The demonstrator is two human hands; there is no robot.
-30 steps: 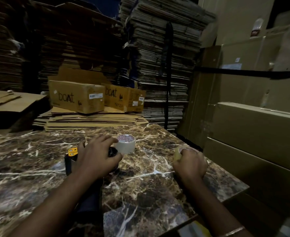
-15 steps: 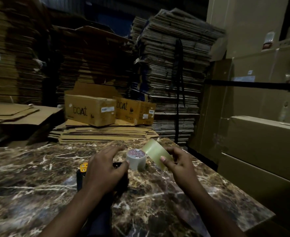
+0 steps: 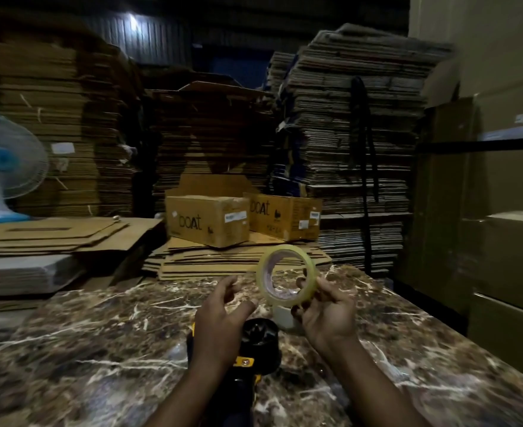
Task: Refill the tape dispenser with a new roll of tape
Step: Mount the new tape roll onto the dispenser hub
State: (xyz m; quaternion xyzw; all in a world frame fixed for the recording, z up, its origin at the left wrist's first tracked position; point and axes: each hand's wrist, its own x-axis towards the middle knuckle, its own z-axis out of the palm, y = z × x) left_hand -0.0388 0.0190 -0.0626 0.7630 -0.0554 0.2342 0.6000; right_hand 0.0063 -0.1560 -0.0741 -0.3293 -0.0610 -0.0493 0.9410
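My right hand (image 3: 328, 309) holds a yellowish clear tape roll (image 3: 286, 274) upright above the table, its hole facing me. My left hand (image 3: 220, 318) hovers with fingers spread just left of the roll, not touching it, above the black and yellow tape dispenser (image 3: 258, 337), which lies on the marble table (image 3: 100, 349). The dispenser's black wheel shows between my hands; my left forearm covers its handle. A small white roll core (image 3: 281, 317) stands on the table behind the dispenser, partly hidden by my right hand.
Two "boat" cardboard boxes (image 3: 207, 218) sit on flattened cartons beyond the table's far edge. Tall stacks of flat cardboard (image 3: 346, 134) fill the background. A blue and white fan (image 3: 1, 167) stands at the left. Large boxes (image 3: 500, 241) line the right side.
My right hand has lifted the yellowish tape roll higher and turned it so its hole faces me. My left hand has come off the dispenser and opened. The view has tilted upward.
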